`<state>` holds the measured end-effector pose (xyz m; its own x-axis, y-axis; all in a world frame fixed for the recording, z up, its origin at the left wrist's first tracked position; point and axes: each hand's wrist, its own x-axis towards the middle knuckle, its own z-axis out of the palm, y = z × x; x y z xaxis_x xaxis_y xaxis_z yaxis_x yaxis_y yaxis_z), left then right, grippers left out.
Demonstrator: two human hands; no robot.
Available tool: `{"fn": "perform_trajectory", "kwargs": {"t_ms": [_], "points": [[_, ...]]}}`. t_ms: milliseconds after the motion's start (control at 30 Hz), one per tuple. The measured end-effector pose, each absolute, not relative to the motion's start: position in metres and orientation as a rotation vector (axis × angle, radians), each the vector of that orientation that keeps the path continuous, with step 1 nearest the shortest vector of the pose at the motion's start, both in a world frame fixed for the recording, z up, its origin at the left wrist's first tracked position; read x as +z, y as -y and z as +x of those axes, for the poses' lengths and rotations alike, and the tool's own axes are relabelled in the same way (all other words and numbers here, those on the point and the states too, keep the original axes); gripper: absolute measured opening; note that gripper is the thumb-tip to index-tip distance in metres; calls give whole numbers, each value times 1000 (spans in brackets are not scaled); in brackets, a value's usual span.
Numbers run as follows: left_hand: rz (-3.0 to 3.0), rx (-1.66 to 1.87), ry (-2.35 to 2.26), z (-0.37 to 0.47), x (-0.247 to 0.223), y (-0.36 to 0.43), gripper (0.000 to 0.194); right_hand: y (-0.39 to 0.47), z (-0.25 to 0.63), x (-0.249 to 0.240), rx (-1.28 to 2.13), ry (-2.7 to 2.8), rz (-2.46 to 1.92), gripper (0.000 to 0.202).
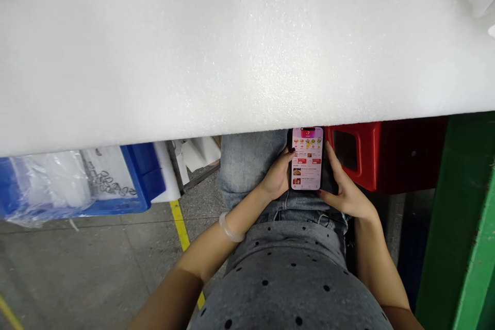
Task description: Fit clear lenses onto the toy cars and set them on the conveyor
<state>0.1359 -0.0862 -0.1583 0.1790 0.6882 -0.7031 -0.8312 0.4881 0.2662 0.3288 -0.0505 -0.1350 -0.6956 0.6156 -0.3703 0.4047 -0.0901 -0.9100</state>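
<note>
A smartphone (307,165) with a lit, colourful screen of small pictures and text lies upright in view above my lap, just below the edge of the white foam sheet. My left hand (277,174) grips its left side, the thumb at the screen's edge and the other fingers hidden behind. On the other side, my right hand (346,192) steadies the phone, with the thumb near its lower right corner and a finger stretched up along the right edge. Beneath both hands are jeans (247,165).
White foam (247,51) covers the worktop above my lap. At left, a blue bin (145,175) holds clear plastic bags and several small dark rings. A red plastic stool (373,157) stands at right, beside a green metal post (444,216). Yellow tape (180,224) marks the floor.
</note>
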Motion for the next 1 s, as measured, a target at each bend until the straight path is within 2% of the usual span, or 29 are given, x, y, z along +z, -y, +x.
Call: {"fn": "perform_trajectory", "kwargs": {"t_ms": [167, 367, 733, 800, 1000], "points": [[-191, 1089, -879, 136, -158, 87, 45, 50, 327, -132, 1892, 1997, -1158, 108], [-246, 1054, -932, 137, -154, 83, 32, 50, 326, -134, 1869, 1982, -1154, 108], [-242, 1057, -911, 136, -157, 85, 35, 51, 323, -135, 1833, 1909, -1170, 100], [-240, 1056, -905, 136, -158, 85, 35, 51, 322, -136, 1791, 1886, -1189, 94], [-215, 1075, -888, 136, -160, 87, 34, 58, 308, -148, 1586, 1542, -1417, 59]]}}
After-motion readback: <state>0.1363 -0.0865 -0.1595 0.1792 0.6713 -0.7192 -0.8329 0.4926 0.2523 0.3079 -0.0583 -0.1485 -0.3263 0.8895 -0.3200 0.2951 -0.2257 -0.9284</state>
